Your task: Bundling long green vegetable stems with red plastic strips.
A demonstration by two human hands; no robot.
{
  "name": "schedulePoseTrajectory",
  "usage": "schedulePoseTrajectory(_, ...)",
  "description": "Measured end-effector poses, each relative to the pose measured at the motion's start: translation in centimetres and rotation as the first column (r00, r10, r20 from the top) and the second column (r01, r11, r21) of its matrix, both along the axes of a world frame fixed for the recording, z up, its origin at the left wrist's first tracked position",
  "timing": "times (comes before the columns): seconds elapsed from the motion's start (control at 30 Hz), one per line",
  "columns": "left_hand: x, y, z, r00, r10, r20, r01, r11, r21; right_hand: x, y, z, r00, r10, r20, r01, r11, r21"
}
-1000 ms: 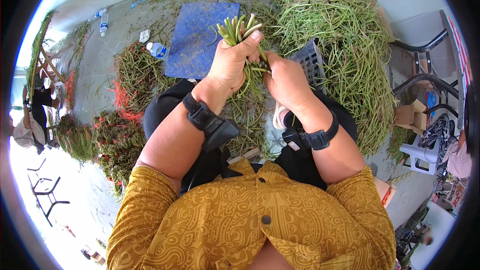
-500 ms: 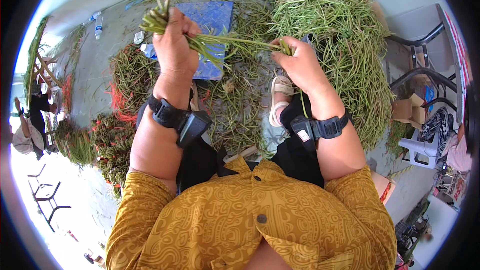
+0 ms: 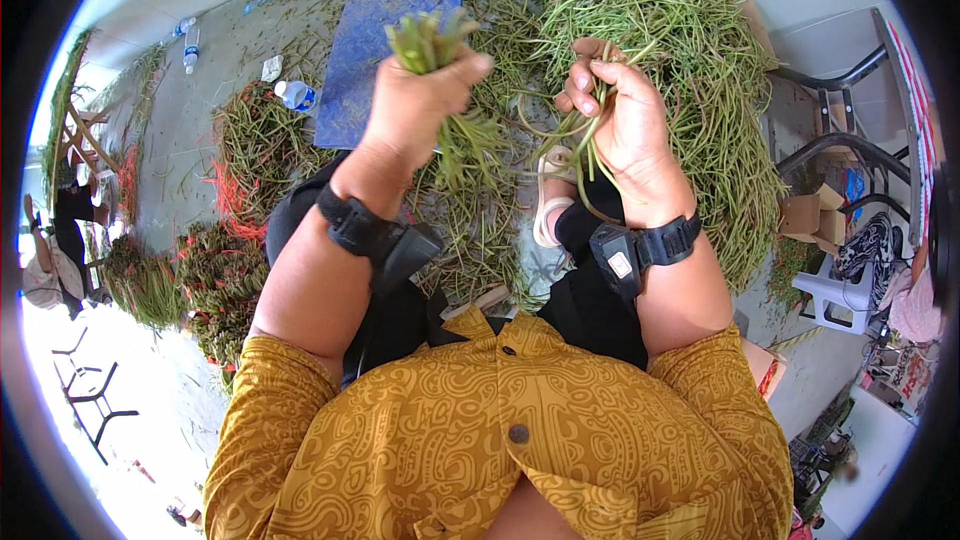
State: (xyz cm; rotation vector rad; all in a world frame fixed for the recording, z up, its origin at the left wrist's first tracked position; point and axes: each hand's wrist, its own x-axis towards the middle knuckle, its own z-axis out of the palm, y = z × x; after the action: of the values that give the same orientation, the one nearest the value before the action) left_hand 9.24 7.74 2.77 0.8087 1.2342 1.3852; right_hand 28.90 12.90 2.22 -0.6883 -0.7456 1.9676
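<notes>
My left hand (image 3: pixel 425 95) is closed round a bunch of green stems (image 3: pixel 430 42), whose ends stick out above the fist and hang loose below it. A few long thin stems (image 3: pixel 597 120) are pinched in my right hand (image 3: pixel 622 105), its fingers curled and the stems trailing down past the wrist. Beneath my left hand is a blue platform (image 3: pixel 350 70). Beyond my right hand rises a large heap of loose green stems (image 3: pixel 670 30).
Bundled stems with red ties (image 3: pixel 220 280) lie at the left, beside a tangled pile (image 3: pixel 265 130). A plastic bottle (image 3: pixel 295 94) lies by the blue platform. At the right stand a black-framed chair (image 3: pixel 850 150), an open cardboard box (image 3: pixel 815 218) and a white stool (image 3: pixel 835 300). Another person (image 3: pixel 65 250) is far left.
My left hand has moved right and slightly down with the bunch, nearer my right hand. The stem stretched between the hands is no longer taut, and my right hand has turned upward.
</notes>
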Motion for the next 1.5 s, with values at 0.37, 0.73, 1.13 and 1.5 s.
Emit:
schedulePoseTrajectory(0.37, 5.4, -0.7, -3.2, 0.952, -0.211, -0.223, 0.216, 0.976, -0.003, -2.6, -1.4, -1.0, 0.967, -0.253, 0.030, 0.254, 0.966, -0.041)
schedulePoseTrajectory(0.73, 5.5, -0.5, -3.3, 0.955, -0.225, -0.194, 0.199, 0.969, -0.145, -3.0, -1.1, -2.3, 0.972, -0.229, -0.047, 0.231, 0.971, 0.056)
schedulePoseTrajectory(1.13, 5.0, -1.0, -2.8, 0.924, -0.378, -0.061, 0.341, 0.885, -0.318, -3.5, -1.2, -1.3, 0.985, -0.165, 0.044, 0.157, 0.975, 0.155)
schedulePoseTrajectory(1.5, 5.9, -0.9, -4.0, 0.945, -0.315, -0.086, 0.279, 0.916, -0.288, -3.9, -2.4, -2.1, 0.933, -0.227, 0.279, 0.176, 0.965, 0.196)
